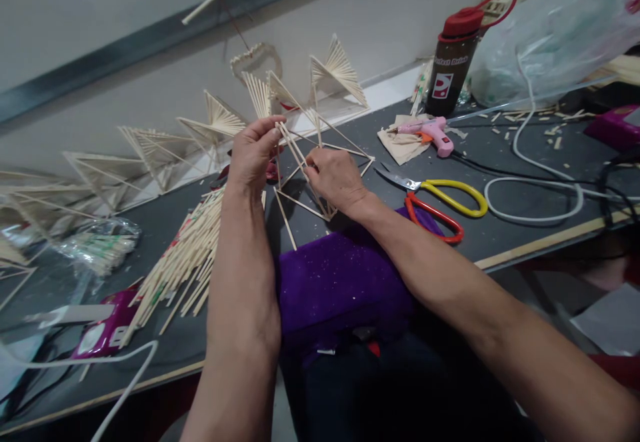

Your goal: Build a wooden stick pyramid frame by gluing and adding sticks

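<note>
My left hand (256, 152) pinches the upper ends of thin wooden sticks (294, 141) between thumb and fingertips. Its fingers are closed. Lower along the same sticks, my right hand (336, 177) has its fingers curled and closed against them. These sticks belong to an open angular stick frame (306, 210), whose corners reach right of and below my right hand. Part of the frame is hidden behind that hand. One loose stick (286, 219) slants down to a purple cloth (340, 282) in front of me. A pile of wooden sticks (193, 255) lies beside my left forearm.
Scissors (417, 185) with one yellow and one red handle lie right, near a pink glue gun (430, 132) on cardboard. A bottle (453, 55) and plastic bag (550, 35) stand behind. Fan-shaped stick structures (150, 152) line the wall. White cables (540, 169) loop across the table.
</note>
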A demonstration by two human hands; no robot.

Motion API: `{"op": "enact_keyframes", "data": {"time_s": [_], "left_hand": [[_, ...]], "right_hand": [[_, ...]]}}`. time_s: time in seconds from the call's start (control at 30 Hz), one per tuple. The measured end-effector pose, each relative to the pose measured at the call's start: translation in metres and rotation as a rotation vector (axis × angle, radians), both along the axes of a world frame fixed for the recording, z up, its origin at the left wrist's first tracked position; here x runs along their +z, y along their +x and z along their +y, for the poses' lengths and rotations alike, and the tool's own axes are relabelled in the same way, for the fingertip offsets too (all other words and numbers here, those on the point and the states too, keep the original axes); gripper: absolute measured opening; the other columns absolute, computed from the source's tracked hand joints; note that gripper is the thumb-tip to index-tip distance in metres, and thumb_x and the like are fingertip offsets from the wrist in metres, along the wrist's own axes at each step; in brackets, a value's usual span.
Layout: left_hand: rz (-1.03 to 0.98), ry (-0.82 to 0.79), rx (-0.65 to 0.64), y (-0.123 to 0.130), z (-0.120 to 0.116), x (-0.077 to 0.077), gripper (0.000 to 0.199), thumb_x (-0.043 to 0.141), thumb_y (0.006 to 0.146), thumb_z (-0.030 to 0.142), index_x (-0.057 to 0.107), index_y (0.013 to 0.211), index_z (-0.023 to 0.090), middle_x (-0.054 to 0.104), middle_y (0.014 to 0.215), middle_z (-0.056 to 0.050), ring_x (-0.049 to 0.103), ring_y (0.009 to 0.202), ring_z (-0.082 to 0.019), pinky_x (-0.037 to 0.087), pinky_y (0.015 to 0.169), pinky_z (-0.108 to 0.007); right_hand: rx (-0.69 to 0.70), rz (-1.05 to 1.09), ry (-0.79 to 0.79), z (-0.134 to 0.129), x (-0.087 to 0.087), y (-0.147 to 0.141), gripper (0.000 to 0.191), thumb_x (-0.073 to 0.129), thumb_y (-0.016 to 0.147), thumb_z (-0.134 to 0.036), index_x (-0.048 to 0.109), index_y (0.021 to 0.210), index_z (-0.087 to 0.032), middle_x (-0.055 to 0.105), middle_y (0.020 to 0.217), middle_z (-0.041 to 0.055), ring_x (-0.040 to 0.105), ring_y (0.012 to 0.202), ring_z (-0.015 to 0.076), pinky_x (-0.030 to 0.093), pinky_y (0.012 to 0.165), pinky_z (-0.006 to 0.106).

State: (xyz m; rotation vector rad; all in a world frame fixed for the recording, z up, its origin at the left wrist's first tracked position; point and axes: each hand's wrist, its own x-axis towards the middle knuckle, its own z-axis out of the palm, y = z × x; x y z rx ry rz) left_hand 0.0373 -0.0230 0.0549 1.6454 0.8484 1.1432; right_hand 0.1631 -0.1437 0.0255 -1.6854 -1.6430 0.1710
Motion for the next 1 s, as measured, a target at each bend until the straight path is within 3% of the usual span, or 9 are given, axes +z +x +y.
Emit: {"op": "enact_keyframes", "data": {"time_s": [0.27, 0.5, 0.67, 0.83, 1.0], "left_hand": [[0.027, 0.039, 0.045, 0.0016, -0.0018, 0.0, 0.025, 0.085, 0.07, 0.036, 0.073, 0.087, 0.022, 0.072, 0.089, -0.004, 0.066, 0.077, -0.017, 0.053, 0.059, -0.026], [0.023, 0.07, 0.008, 0.0008, 0.0018, -0.0022, 0.013, 0.078, 0.075, 0.029, 0.076, 0.086, 0.023, 0.071, 0.088, -0.004, 0.063, 0.072, -0.015, 0.05, 0.057, -0.024], [0.062, 0.07, 0.051, 0.0008, 0.0035, -0.0031, 0.014, 0.077, 0.075, 0.028, 0.074, 0.088, 0.023, 0.071, 0.088, -0.004, 0.065, 0.075, -0.016, 0.052, 0.059, -0.026], [0.071, 0.089, 0.048, 0.0011, 0.0041, -0.0033, 0.015, 0.077, 0.076, 0.03, 0.072, 0.089, 0.022, 0.069, 0.083, -0.004, 0.065, 0.075, -0.017, 0.053, 0.061, -0.027], [0.057, 0.052, 0.062, 0.0043, 0.0012, -0.0028, 0.015, 0.074, 0.075, 0.019, 0.072, 0.09, 0.02, 0.065, 0.077, -0.003, 0.064, 0.075, -0.019, 0.052, 0.062, -0.028]], "right_hand": [[-0.007, -0.06, -0.018, -0.0018, 0.0024, -0.0028, 0.027, 0.048, 0.096, -0.021, 0.072, 0.103, -0.012, 0.075, 0.1, 0.015, 0.07, 0.092, 0.0256, 0.05, 0.08, 0.035], [-0.013, -0.12, -0.001, -0.0017, 0.0001, -0.0046, 0.028, 0.044, 0.096, -0.014, 0.07, 0.106, -0.012, 0.074, 0.104, 0.0159, 0.07, 0.093, 0.0257, 0.05, 0.077, 0.035], [-0.013, -0.153, -0.002, -0.0022, -0.0015, -0.0057, 0.029, 0.042, 0.096, -0.013, 0.068, 0.107, -0.011, 0.072, 0.105, 0.0163, 0.069, 0.091, 0.0254, 0.048, 0.073, 0.034], [-0.022, -0.156, -0.019, -0.0056, 0.0003, -0.0066, 0.03, 0.041, 0.096, -0.012, 0.067, 0.11, -0.012, 0.072, 0.108, 0.0162, 0.068, 0.092, 0.0248, 0.047, 0.076, 0.034], [-0.024, -0.149, -0.021, -0.0055, -0.0016, -0.0056, 0.031, 0.04, 0.096, -0.011, 0.066, 0.113, -0.012, 0.072, 0.11, 0.0156, 0.066, 0.095, 0.0236, 0.047, 0.082, 0.035]]}}
